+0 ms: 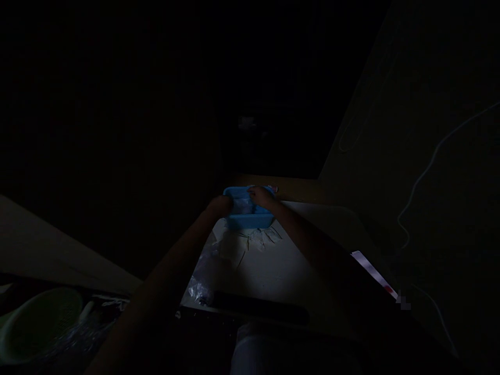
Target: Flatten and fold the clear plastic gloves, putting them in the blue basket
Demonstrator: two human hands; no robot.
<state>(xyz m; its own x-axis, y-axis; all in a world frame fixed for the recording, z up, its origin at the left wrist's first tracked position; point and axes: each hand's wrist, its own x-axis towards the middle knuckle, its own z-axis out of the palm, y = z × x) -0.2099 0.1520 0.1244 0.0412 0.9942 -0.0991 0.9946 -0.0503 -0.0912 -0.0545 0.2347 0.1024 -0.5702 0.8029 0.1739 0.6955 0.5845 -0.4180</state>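
Observation:
A light-blue plastic bin [250, 222] stands at the far end of a white table top, with something pale and clear, perhaps a plastic bag [242, 206], inside it. My left hand [221, 206] is at the bin's left end, its fingers dipping in and lost in the dark. Over the right part of the bin, my right hand [261, 196] has its fingers bent together. Whatever those fingers hold is too dim to make out. Small pale packets or scraps [262, 238] lie on the table just in front of the bin.
The room is very dark. Crumpled clear plastic [199, 289] lies at the white table's [269, 271] left edge, near a dark long bar [261, 307] along the front. A green basin [45, 325] is at lower left. A white cable [424, 169] hangs on the right wall.

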